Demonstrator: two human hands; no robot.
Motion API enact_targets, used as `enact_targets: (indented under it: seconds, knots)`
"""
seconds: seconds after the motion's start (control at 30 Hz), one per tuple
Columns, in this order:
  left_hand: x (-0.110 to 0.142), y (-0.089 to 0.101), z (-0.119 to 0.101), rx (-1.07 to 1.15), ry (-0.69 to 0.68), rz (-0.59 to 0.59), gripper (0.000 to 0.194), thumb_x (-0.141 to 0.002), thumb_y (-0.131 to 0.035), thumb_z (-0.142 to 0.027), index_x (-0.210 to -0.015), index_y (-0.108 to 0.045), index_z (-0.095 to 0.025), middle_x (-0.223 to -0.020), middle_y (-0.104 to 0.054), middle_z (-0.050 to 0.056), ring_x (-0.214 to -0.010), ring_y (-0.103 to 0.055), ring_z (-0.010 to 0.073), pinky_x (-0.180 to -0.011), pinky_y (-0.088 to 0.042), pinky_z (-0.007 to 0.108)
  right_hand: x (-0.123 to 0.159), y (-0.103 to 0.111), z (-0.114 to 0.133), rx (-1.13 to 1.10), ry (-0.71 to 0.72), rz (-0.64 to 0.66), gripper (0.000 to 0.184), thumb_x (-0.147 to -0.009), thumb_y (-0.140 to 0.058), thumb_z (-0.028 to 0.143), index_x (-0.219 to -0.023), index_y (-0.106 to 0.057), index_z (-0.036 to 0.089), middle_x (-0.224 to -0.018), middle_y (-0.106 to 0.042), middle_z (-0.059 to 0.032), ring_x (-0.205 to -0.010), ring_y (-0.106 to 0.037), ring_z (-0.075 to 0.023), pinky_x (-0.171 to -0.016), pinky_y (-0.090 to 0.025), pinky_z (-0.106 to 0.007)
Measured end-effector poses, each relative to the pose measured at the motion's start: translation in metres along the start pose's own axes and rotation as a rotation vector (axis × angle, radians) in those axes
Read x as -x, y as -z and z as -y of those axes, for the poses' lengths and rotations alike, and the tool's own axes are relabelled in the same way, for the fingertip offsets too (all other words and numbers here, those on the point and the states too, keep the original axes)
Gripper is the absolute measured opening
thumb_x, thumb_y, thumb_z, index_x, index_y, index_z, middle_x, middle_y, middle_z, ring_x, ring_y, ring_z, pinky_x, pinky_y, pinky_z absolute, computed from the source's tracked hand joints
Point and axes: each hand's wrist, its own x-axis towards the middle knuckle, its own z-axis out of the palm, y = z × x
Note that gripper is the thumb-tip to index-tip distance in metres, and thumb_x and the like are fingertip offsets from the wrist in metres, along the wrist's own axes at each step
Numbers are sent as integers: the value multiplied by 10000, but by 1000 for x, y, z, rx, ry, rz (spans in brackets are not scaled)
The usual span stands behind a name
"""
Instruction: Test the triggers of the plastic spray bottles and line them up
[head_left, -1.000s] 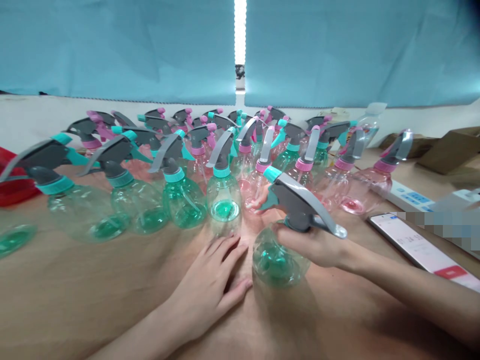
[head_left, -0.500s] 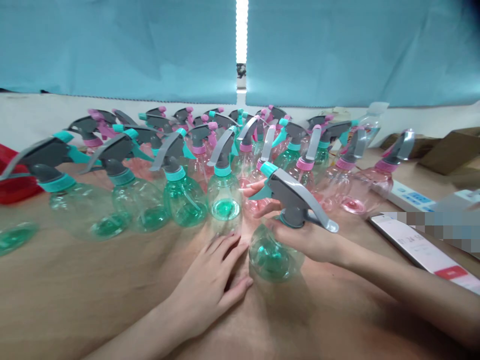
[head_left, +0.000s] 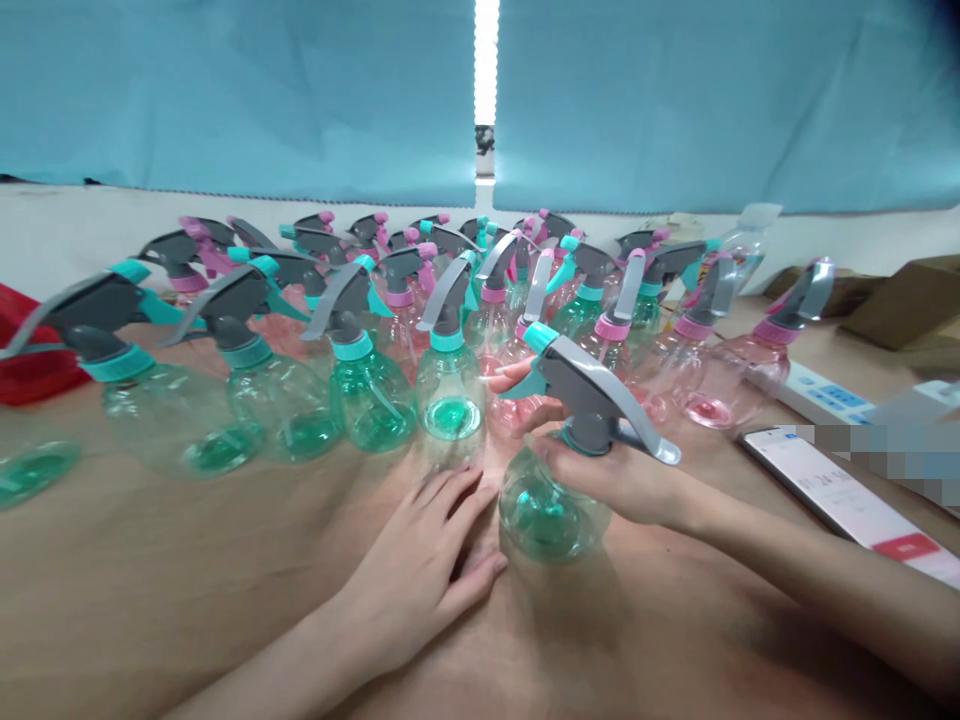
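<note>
My right hand [head_left: 600, 475] is wrapped round the neck of a green spray bottle [head_left: 551, 515], with one finger reaching toward its turquoise trigger. The bottle stands nearly upright at the front, its grey spray head pointing up and to the left. Part of its collar is hidden by my fingers. Flat on the table rests my left hand [head_left: 424, 560], fingers spread, holding nothing. Just beyond its fingertips is another green spray bottle [head_left: 450, 385] with a turquoise collar. A darker green spray bottle [head_left: 371, 400] stands to the left of that one.
Several more green and pink spray bottles crowd the wooden table [head_left: 187, 590] behind. At the right lie a phone [head_left: 832, 490], a white-and-blue box [head_left: 829, 390] and brown cardboard [head_left: 911, 300]. A red object [head_left: 34, 350] sits at the left edge. Blue cloth [head_left: 240, 100] covers the wall.
Almost nothing differs. Both hands and the held spray bottle keep their places; the whole view has shifted very slightly.
</note>
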Motion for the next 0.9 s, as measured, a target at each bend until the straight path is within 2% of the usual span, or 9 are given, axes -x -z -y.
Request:
enact_targets:
  seconds: [0.4,0.67,0.9]
  knots:
    - [0,0,0,-5,1,8,498,-942,-524,-392,-1368,-428,-151,-1435,-424,144,-1317,-374,312,-1062,-362,496,0,0,2,27,-65,0,163,-678,-510,94,-719,-579,236,-941,-649,-34,-1007,-609,-233,-759,-524,-352]
    - [0,0,0,8,5,0,493,-941,-527,-391,-1369,-430,-166,-1436,-425,132,-1319,-376,310,-1063,-364,490,-1,0,4,21,-62,11,170,-674,-501,86,-721,-582,228,-1078,-640,-37,-1001,-613,-229,-767,-518,-358]
    - [1,1,-1,6,16,15,490,-943,-521,-393,-1367,-428,-166,-1433,-428,140,-1314,-380,315,-1055,-364,496,-1,1,5,57,-83,17,223,-690,-512,104,-828,-618,244,-890,-652,-28,-981,-617,-232,-766,-522,-356]
